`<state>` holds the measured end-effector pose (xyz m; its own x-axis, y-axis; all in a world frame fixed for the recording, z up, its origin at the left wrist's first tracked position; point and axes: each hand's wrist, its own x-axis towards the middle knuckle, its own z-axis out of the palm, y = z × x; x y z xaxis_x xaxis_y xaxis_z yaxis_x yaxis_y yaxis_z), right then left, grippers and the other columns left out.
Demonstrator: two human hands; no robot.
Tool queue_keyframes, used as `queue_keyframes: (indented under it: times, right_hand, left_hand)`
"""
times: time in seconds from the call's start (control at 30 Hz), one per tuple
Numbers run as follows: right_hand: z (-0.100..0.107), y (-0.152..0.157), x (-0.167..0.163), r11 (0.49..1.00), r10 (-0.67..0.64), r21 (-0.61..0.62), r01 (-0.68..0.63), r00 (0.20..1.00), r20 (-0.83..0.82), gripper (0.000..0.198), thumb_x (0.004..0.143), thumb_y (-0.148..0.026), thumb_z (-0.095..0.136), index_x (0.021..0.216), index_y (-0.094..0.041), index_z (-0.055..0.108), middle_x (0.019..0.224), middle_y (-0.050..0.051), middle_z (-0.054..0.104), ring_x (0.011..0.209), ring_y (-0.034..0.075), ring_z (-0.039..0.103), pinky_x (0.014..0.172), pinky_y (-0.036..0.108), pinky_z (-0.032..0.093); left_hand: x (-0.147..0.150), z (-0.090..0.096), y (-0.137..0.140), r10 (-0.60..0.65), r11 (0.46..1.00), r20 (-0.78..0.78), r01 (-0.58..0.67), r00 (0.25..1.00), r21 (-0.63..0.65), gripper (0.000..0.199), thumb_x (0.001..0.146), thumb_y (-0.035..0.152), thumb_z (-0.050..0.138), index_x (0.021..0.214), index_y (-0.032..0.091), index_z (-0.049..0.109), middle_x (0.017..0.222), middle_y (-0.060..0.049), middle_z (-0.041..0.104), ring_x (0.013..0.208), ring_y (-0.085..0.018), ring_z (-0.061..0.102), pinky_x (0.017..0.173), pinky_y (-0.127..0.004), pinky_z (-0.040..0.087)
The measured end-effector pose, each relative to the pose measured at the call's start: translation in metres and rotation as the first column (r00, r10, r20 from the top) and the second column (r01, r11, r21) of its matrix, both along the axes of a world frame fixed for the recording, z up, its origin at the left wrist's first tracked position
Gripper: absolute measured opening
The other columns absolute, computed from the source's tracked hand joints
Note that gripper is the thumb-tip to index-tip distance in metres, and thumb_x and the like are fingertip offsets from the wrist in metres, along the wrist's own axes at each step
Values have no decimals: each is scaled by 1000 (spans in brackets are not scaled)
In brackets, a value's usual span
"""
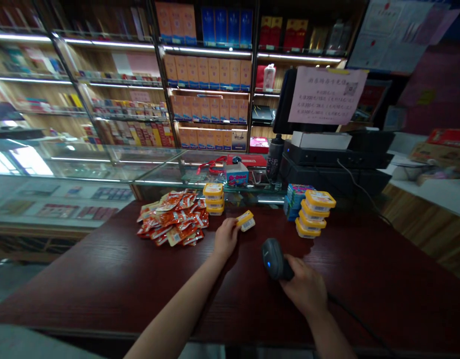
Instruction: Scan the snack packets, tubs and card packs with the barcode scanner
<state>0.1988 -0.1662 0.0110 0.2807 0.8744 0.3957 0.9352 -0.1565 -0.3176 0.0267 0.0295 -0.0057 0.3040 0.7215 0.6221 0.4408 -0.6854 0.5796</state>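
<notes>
My left hand (227,237) grips a small tub with a yellow lid (246,221) by its left end, tilted so a label on its side shows. In my right hand (305,286) is a dark barcode scanner (273,259) with a lit blue light, its head turned toward the tub. A stack of similar yellow-lidded tubs (215,199) stands just behind my left hand. Farther right rises another stack of such tubs (314,214), beside a pile of small blue boxes (295,201). Left of my left hand lies a heap of orange-red packets (173,218).
The dark wooden table (113,279) meets a glass display counter (158,172) at the back. On that stand a blue-pink box (237,175), a black bottle (275,157) and a monitor with a pink sign (327,94). The scanner's cord (359,319) trails right. Shelves of boxes (209,72) line the wall.
</notes>
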Motion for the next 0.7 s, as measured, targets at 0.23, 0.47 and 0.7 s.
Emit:
queue_keyframes:
  times: [0.23,0.47,0.7]
  right_hand:
    - [22,-7,-9,1000,1,11,2,968,-252,28,75,-30,58,102,-25,62,89,3,73,82,24,68,69,31,46]
    - [37,-13,-19,991,123,5,-134,893,-434,26,73,-42,63,91,-24,63,86,5,72,78,24,67,71,32,48]
    - [27,-12,-18,993,115,42,-107,890,-442,27,73,-41,61,93,-24,65,85,5,73,79,24,67,71,31,48]
  left_hand:
    - [0,-3,-4,30,999,96,-29,995,-13,7,81,15,57,87,19,58,89,-4,62,84,-16,61,77,-29,51]
    - [1,-1,-6,66,995,69,-61,995,-74,6,81,16,57,86,19,58,90,-4,61,84,-15,61,77,-27,51]
    - [1,-2,-3,105,992,5,-104,994,-71,4,80,16,59,83,19,58,89,-4,62,85,-17,60,79,-29,49]
